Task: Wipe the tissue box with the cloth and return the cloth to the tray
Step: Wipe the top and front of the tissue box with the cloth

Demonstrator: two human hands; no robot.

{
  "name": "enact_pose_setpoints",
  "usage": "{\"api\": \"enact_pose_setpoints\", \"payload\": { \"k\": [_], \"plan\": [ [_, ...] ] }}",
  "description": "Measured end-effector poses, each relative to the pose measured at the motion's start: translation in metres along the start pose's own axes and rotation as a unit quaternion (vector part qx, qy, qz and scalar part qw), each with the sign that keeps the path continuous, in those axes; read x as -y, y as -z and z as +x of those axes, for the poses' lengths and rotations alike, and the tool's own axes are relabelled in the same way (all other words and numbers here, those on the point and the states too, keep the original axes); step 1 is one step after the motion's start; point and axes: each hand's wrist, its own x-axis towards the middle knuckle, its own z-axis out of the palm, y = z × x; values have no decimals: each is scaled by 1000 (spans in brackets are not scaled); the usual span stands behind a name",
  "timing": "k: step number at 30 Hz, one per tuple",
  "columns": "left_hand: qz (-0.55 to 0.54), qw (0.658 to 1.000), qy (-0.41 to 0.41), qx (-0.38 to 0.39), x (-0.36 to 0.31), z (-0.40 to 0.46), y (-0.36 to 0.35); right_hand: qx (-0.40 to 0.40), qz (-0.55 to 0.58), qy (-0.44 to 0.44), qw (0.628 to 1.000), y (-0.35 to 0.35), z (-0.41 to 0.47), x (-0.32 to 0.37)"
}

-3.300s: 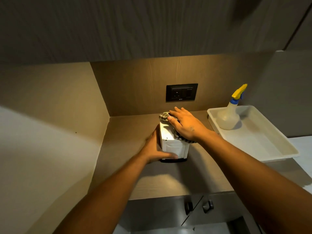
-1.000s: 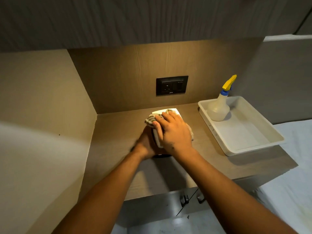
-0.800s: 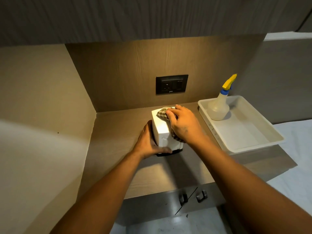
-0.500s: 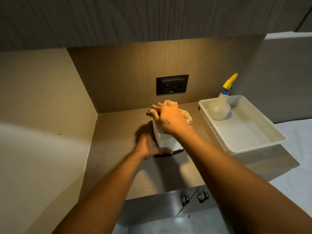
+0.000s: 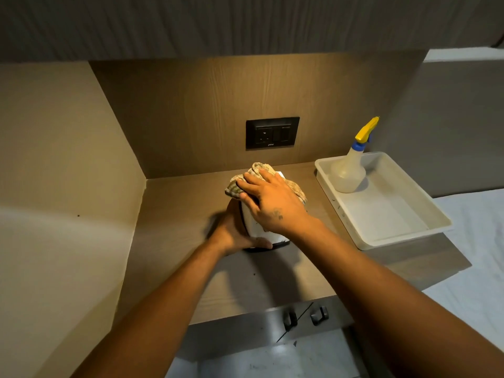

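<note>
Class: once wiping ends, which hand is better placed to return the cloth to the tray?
Right hand: it presses the cloth, tray on its side; left hand steadies the tissue box.

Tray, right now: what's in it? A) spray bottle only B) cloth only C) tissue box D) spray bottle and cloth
A: only the spray bottle stands in the tray; the cloth is under the right hand on the tissue box.
</note>
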Motion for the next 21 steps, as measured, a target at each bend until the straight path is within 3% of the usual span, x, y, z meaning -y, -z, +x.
{"api": "enact_pose_setpoints", "payload": {
  "k": [10,16,21],
  "plan": [
    [-37,999,-1,-5,-1,-2,3,68,36,-58,995,8,33,-13],
    [-3,999,-28,22,-9,-2,2,-22,9,38,999,3,-12,4],
    [-72,997,-30,-9,-5,-3,3,-21,35,-49,998,5,-8,-19]
  ]
}}
